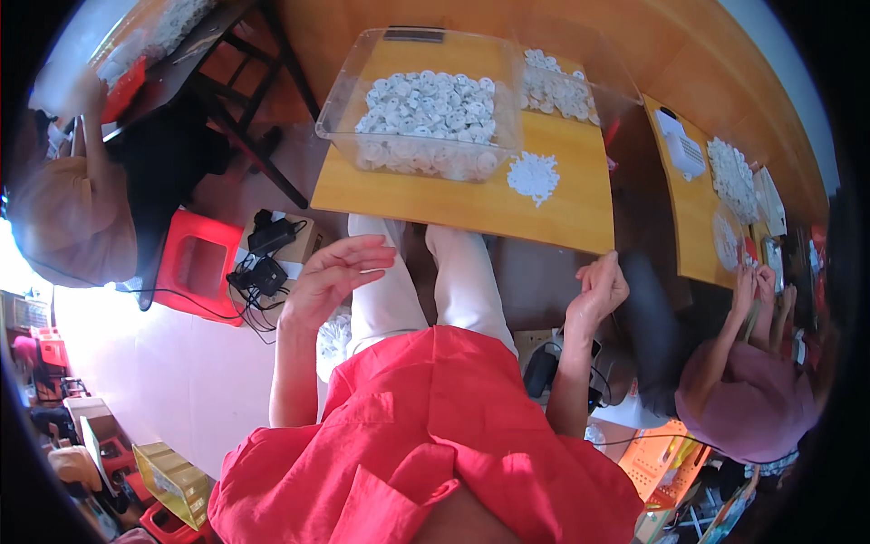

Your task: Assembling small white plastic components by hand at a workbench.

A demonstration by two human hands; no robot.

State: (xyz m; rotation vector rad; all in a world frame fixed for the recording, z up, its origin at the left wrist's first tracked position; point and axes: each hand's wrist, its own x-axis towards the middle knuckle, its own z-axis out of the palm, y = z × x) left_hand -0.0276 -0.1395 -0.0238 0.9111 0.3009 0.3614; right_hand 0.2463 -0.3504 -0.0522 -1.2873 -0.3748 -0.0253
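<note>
My left hand (341, 272) hovers over my lap, short of the table's near edge, its fingers stretched out and slightly apart, with nothing visible in them. My right hand (598, 288) is raised by the table's near right corner. Its fingers are curled in and the fingertips press together; whatever they hold, if anything, is hidden. Beyond my hands, on the wooden table (408, 201), stands a clear plastic bin (337, 113) of white round plastic parts (426, 107). A loose pile of small white pieces (533, 178) lies right of it. Behind that, another clear bin (625, 72) holds similar parts (557, 91).
A red stool (192, 263) stands at left, beside a box with black power adapters (270, 236) and tangled cables. One person (72, 218) sits at far left, another (743, 394) at right by a second table (693, 231) holding more white parts. An orange crate (666, 462) is lower right.
</note>
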